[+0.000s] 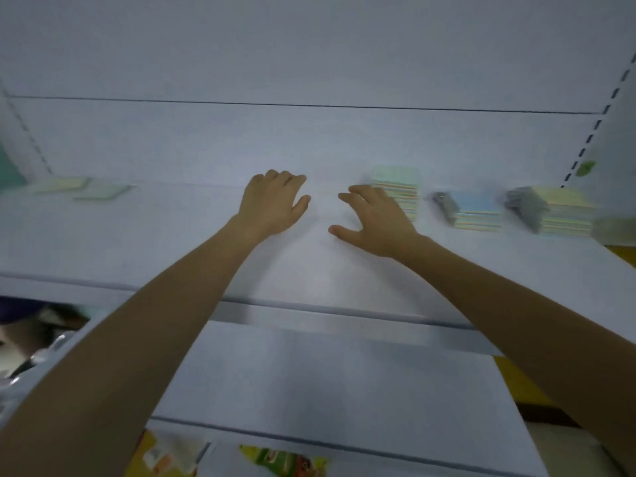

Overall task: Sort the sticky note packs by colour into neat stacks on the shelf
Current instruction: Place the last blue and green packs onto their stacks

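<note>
Right, head view, the only one we have: both hands hover over the white shelf [172, 235], and neither holds a pack. The left hand [272, 204] shows a loose, half-curled grip on nothing. The right hand [375, 223] has its grip wide, fingers spread, just in front of the green-topped stack [395, 180]; touching or not, I can't tell. Further right stand the blue-topped stack [478, 210] and the yellow-topped stack [564, 208], each apart from its neighbour. Far left, two loose packs [103, 191] lie flat, well apart from the stacks. Looks like a pause between picks, sorting partly done. Next comes a reach left for those strays, a colour check through the blur, then squaring each on its match.
</note>
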Motion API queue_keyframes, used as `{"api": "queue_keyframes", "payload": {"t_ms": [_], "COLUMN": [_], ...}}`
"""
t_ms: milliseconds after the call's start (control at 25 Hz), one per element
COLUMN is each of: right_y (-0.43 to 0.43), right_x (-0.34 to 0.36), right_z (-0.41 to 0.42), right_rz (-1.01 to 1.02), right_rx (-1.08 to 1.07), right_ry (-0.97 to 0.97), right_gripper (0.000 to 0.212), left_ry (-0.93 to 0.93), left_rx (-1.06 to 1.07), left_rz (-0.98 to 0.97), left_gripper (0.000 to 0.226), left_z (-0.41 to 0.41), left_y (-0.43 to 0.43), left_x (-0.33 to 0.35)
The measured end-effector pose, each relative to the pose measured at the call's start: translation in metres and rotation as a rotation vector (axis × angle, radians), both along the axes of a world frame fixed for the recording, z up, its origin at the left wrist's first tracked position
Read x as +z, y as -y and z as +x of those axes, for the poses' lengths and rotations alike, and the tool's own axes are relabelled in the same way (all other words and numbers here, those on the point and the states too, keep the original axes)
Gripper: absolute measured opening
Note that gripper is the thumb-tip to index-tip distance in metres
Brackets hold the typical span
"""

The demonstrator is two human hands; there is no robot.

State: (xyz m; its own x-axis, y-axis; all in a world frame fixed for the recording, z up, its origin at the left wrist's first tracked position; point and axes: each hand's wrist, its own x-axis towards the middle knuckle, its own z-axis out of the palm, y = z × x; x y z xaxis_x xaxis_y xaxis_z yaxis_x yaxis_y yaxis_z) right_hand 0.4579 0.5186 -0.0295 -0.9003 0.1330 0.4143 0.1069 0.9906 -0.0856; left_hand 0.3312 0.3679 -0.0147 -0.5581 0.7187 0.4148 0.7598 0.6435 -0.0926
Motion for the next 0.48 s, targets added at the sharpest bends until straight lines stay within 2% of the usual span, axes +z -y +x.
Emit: {"api": "queue_keyframes", "payload": {"t_ms": [240,480], "right_y": [0.122,0.208], "right_x": [-0.003,-0.005], "right_z": [-0.105,-0.202], "right_rz": [0.035,-0.035], "right_rx": [0.147,0.253], "right_ry": [0.170,0.194], "right_gripper": [0.057,0.052], "left_ry": [0.005,0.126], "left_rx": [0.257,0.425], "left_rz": [-0.065,0.044], "left_gripper": [0.052,0.057], "left_z": [-0.081,-0.145], "left_y": [0.168,0.264], "left_x": [-0.011,-0.020]}}
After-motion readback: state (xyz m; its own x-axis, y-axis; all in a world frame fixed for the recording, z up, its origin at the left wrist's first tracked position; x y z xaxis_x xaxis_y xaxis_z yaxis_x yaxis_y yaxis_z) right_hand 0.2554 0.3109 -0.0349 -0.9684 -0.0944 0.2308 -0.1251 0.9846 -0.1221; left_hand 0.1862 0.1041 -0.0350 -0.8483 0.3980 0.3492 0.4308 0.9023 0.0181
